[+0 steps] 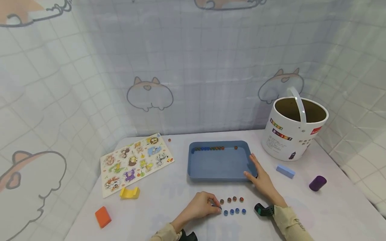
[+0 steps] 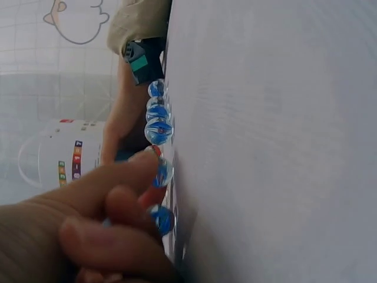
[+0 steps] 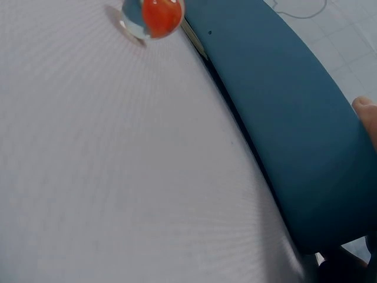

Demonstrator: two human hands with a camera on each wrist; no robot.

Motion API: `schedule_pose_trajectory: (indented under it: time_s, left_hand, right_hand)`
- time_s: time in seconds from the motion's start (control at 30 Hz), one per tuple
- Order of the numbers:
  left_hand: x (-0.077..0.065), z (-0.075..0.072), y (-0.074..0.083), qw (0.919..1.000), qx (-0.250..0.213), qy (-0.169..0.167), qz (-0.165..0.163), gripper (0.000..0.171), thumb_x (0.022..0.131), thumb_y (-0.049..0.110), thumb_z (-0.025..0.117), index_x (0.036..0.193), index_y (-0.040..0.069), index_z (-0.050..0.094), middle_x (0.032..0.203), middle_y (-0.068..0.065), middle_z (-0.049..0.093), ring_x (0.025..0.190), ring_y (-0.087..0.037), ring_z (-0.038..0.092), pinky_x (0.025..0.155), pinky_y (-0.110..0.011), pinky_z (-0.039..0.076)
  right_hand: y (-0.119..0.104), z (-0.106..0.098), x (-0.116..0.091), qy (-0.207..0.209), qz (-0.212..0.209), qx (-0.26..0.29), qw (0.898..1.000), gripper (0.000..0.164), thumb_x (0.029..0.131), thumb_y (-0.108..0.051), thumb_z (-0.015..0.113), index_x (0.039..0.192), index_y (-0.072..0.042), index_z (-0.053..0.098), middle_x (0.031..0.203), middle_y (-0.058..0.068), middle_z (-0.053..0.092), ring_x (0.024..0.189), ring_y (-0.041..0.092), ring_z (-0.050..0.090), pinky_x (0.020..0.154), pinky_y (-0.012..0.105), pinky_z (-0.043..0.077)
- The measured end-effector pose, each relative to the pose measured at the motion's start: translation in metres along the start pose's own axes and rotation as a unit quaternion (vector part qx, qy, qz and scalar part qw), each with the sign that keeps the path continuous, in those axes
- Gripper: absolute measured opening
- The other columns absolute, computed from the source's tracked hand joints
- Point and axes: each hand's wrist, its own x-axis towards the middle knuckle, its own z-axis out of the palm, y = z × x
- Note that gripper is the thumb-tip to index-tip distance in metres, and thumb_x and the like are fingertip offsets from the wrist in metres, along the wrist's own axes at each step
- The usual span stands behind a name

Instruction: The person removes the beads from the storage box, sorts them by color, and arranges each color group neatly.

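- We see a blue marble (image 2: pixel 163 219) at the left end of the nearer row, pinched, as far as we can judge, between thumb and finger of the left hand (image 1: pixel 201 207).
- Beside it on the cloth (image 1: pixel 169 221), four more blue marbles (image 1: pixel 237 210) stand clear of the fingers, with four reddish marbles (image 1: pixel 234 198) in a row behind them.
- We judge the work part-way: both rows are laid out fairly straight, while the blue row's left end looks unsettled. We cannot tell how much is left.
- Inside the tray (image 1: pixel 217 167), more marbles (image 1: pixel 209 148) line the far wall, and one reddish marble (image 1: pixel 236 147) sits apart to their right.
- The right hand (image 1: pixel 261 179) rests on the tray's right side, fingers spread rather than clenched.
- Close up, the marbles look like clear, glossy glass with coloured swirls; the tray is matte blue, smooth-walled and round-cornered.
- Farther out, we find a flat animal puzzle board (image 1: pixel 137 164), a glossy yellow block (image 1: pixel 129 193) with a curved hollow, and a white cylindrical bucket (image 1: pixel 289 134) with an arched handle.
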Motion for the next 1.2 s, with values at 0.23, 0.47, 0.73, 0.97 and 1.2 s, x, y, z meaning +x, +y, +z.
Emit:
schedule_pose_trajectory:
  time_s: [0.23, 0.47, 0.73, 0.97, 1.2]
  left_hand:
    - [0.000, 0.001, 0.003, 0.9993, -0.022, -0.030, -0.009, 0.015, 0.080, 0.012, 0.078, 0.072, 0.020, 0.068, 0.043, 0.008, 0.052, 0.029, -0.003, 0.034, 0.037, -0.018, 0.027]
    - [-0.004, -0.002, 0.004, 0.9992, -0.015, -0.029, -0.022, 0.010, 0.080, 0.015, 0.078, 0.079, 0.020, 0.069, 0.045, 0.008, 0.054, 0.030, -0.003, 0.036, 0.036, -0.018, 0.028]
    - [-0.005, -0.010, 0.001, 0.9987, -0.020, -0.030, -0.037, 0.012, 0.079, 0.015, 0.079, 0.085, 0.020, 0.070, 0.047, 0.006, 0.056, 0.032, -0.004, 0.037, 0.036, -0.018, 0.030]
    - [-0.007, -0.011, -0.002, 0.9984, -0.016, -0.029, -0.045, 0.009, 0.082, 0.011, 0.075, 0.079, 0.018, 0.070, 0.046, 0.006, 0.054, 0.032, -0.003, 0.037, 0.037, -0.018, 0.028]
    - [-0.006, -0.028, 0.015, 0.9992, -0.014, -0.023, -0.029, 0.014, 0.084, 0.017, 0.075, 0.097, 0.014, 0.072, 0.052, 0.003, 0.059, 0.036, -0.006, 0.038, 0.036, -0.017, 0.032]
  right_hand:
    - [0.001, -0.002, 0.002, 0.004, -0.001, -0.002, 1.000, 0.077, 0.094, -0.031, 0.061, 0.155, -0.008, 0.019, 0.163, 0.015, 0.011, 0.145, 0.047, 0.019, 0.109, 0.067, 0.022]
    - [-0.001, -0.002, 0.004, 0.008, -0.005, 0.002, 1.000, 0.077, 0.094, -0.031, 0.062, 0.155, -0.008, 0.020, 0.163, 0.014, 0.011, 0.145, 0.046, 0.020, 0.110, 0.066, 0.022]
    - [-0.003, -0.003, 0.006, 0.007, -0.004, 0.008, 1.000, 0.078, 0.094, -0.031, 0.062, 0.155, -0.009, 0.019, 0.163, 0.014, 0.010, 0.146, 0.046, 0.019, 0.111, 0.066, 0.021]
    - [-0.003, -0.003, 0.007, 0.005, 0.001, 0.012, 1.000, 0.078, 0.094, -0.032, 0.062, 0.155, -0.009, 0.020, 0.164, 0.014, 0.010, 0.146, 0.046, 0.018, 0.110, 0.067, 0.021]
    - [0.002, -0.002, 0.003, -0.001, 0.007, 0.007, 1.000, 0.078, 0.094, -0.033, 0.062, 0.155, -0.009, 0.019, 0.163, 0.014, 0.010, 0.146, 0.046, 0.018, 0.111, 0.066, 0.021]
